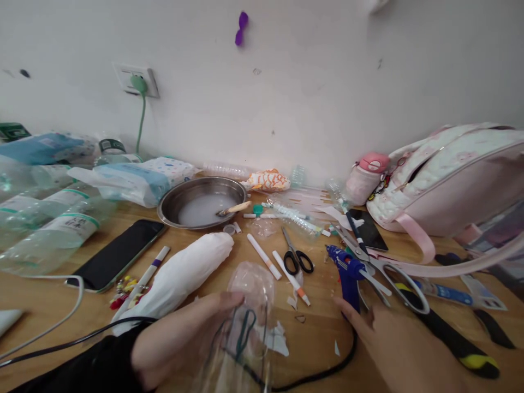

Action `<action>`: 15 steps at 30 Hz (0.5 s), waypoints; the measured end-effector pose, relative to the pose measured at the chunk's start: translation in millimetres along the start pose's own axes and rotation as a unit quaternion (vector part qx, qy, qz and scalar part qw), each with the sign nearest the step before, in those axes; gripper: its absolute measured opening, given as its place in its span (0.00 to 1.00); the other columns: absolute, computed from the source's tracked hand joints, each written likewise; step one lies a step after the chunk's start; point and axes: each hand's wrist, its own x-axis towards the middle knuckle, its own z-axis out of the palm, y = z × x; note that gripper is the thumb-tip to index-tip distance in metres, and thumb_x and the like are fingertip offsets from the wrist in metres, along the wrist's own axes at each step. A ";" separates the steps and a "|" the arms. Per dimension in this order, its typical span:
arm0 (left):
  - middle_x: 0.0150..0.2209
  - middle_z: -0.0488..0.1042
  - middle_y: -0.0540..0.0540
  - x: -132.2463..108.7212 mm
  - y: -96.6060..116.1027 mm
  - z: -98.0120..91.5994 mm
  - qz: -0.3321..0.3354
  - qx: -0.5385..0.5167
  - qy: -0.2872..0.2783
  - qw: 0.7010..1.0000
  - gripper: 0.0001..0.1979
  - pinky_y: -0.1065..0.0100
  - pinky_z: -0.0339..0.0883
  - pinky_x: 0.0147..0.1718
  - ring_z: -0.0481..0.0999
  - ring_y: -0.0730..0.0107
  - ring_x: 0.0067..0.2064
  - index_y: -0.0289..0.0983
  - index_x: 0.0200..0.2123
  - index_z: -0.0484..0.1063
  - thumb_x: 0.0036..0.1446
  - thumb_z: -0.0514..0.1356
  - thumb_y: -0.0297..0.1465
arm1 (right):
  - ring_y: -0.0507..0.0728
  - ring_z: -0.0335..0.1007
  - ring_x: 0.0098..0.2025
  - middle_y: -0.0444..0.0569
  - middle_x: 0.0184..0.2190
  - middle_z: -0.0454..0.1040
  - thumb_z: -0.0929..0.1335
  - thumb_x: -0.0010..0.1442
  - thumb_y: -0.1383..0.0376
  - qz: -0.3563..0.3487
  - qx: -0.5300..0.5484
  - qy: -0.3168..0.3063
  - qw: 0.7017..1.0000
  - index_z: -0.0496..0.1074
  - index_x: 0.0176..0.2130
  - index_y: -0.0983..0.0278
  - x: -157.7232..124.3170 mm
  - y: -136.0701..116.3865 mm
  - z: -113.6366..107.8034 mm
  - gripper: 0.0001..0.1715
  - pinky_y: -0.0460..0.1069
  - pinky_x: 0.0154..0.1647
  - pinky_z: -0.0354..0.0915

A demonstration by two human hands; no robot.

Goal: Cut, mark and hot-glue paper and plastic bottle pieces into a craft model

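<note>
Held low in the centre by my left hand (pixel 192 327) is a clear plastic bottle (pixel 251 281), its rounded end pointing away from me. A dark teal looped line shows on or through its side. My right hand (pixel 393 338), slightly blurred, is at the handle of a blue glue gun (pixel 346 267). Its thumb and fingers are apart, and no firm grip on the handle shows. Scissors with black handles (pixel 297 259) and two white markers (pixel 292 278) lie beyond the bottle. Larger silver scissors (pixel 385 267) rest beside the glue gun.
Left of centre lie a white wrapped form (pixel 184 273), a phone (pixel 118 254) and several plastic bottles (pixel 61 232). A metal bowl (pixel 164 210) holds cloudy liquid and a brush (pixel 235 208). An orange-white fish shape (pixel 268 180) sits by the wall. A backpack (pixel 458 185) stands right. Black cord (pixel 319 376) crosses the front.
</note>
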 end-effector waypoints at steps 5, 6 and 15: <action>0.31 0.78 0.48 27.7 -3.8 5.0 0.044 -0.062 -0.002 0.997 0.13 0.72 0.64 0.35 0.75 0.66 0.36 0.35 0.34 0.76 0.57 0.52 0.32 | 0.65 0.75 0.24 0.56 0.21 0.77 0.55 0.61 0.55 -0.026 -0.043 -0.117 0.992 0.73 0.21 0.63 -2.4 -40.3 -28.8 0.29 0.52 0.20 0.61; 0.31 0.78 0.48 31.5 -4.4 4.8 0.053 -0.069 -0.002 0.996 0.13 0.72 0.63 0.35 0.75 0.66 0.37 0.35 0.35 0.76 0.57 0.51 0.32 | 0.63 0.75 0.26 0.56 0.24 0.77 0.56 0.62 0.60 -0.062 -0.038 -0.064 0.995 0.74 0.24 0.64 2.2 -49.6 -28.1 0.25 0.51 0.21 0.61; 0.33 0.78 0.51 37.3 -12.7 -7.2 0.100 -0.070 -0.010 0.993 0.13 0.68 0.61 0.42 0.74 0.64 0.39 0.38 0.39 0.74 0.58 0.50 0.30 | 0.62 0.74 0.29 0.59 0.28 0.76 0.62 0.58 0.63 -0.069 -0.020 -0.008 0.997 0.75 0.28 0.71 54.8 -88.2 13.0 0.17 0.49 0.23 0.62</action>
